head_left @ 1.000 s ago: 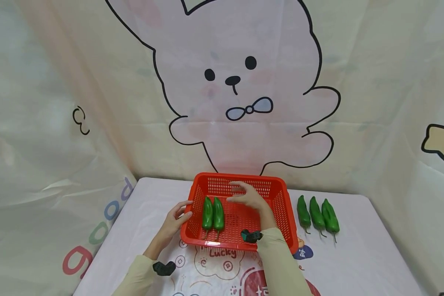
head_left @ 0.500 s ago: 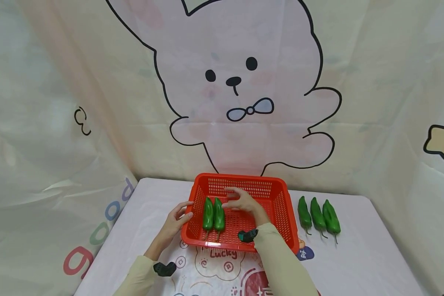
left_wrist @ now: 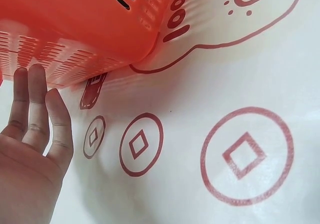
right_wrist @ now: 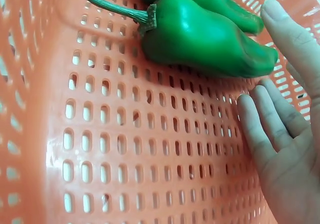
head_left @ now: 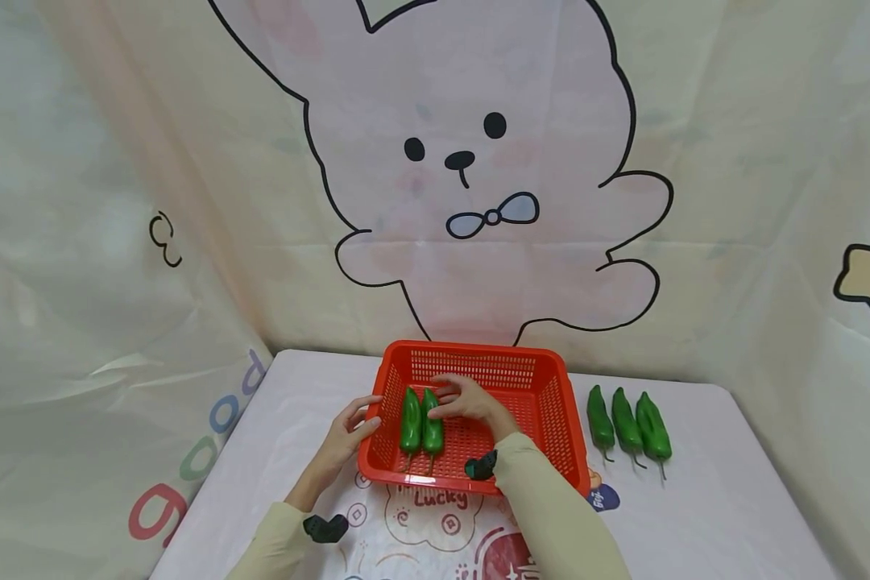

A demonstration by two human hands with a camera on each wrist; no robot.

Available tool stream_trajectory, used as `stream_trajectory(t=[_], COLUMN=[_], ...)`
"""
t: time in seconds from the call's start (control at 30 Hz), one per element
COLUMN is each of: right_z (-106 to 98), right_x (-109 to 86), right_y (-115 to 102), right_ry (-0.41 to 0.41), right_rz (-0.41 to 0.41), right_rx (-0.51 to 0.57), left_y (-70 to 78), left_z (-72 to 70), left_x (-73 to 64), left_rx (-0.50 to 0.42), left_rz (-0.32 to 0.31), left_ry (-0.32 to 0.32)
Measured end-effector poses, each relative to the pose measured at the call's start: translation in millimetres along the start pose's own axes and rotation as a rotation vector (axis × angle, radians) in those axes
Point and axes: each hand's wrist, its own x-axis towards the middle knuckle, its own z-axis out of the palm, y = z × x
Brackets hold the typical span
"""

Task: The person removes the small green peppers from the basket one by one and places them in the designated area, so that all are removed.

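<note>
Two green peppers lie side by side in the left half of the red plastic basket (head_left: 478, 348), stems toward the person. My right hand (head_left: 471, 401) reaches inside, thumb and fingers spread at the tip of the right-hand pepper (head_left: 432, 439). In the right wrist view, the thumb is above this pepper (right_wrist: 200, 42) and the fingers (right_wrist: 260, 121) below it, with a gap showing between. The other pepper (head_left: 410, 427) is just left of it. My left hand (head_left: 344, 435) rests against the basket's left side; its straight fingers (left_wrist: 37, 99) meet the slotted wall in the left wrist view.
To the right of the basket, three more green peppers (head_left: 627, 423) lie in a row on the white printed tablecloth (head_left: 718, 499). A cartoon-printed curtain (head_left: 290, 282) hangs close behind the table and along its sides.
My right hand has moved left and slightly down, from the middle of the basket to the right-hand pepper's tip. The left hand keeps its place at the basket's side.
</note>
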Motion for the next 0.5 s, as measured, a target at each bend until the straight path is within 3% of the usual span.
stream_trajectory(t=[0.5], right_z=[10.3], right_x=[4.0], right_y=[-3.8], right_ry=[0.052], right_rz=[0.001], right_rx=[-0.074], left_y=[2.4], left_z=[-0.3], left_x=[0.4], left_rx=[-0.01], left_rz=[0.016], left_ry=[-0.033])
